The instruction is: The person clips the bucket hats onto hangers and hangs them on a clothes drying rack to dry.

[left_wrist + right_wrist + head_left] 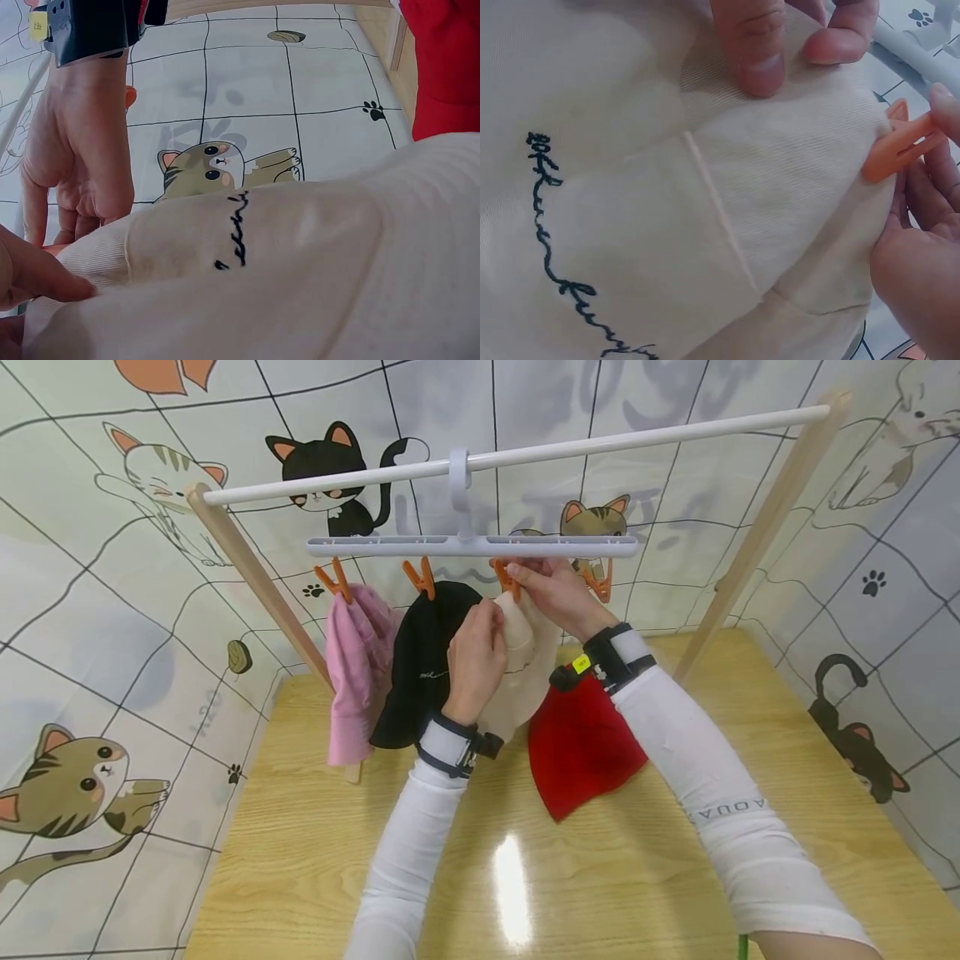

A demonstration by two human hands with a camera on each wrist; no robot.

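Below a light grey hanger [472,547], a beige bucket hat [517,639] with dark embroidered script has an orange clip [904,146] on the edge of its crown. My right hand [558,593] pinches that clip between thumb and fingers. My left hand [477,652] grips the hat's fabric just left of the clip, its thumb [761,64] pressing on the cloth in the right wrist view. Directly to the left hang a black bucket hat [420,668] and a pink hat [360,668], each from an orange clip. Behind my right forearm lies a red hat [581,743].
The hanger hooks over a white rod [645,441] between slanted wooden posts [765,535]. Another orange clip [600,583] hangs at the hanger's right end, holding nothing. Below is a wood-grain table [420,877]; a cat-patterned tiled backdrop [187,693] surrounds it.
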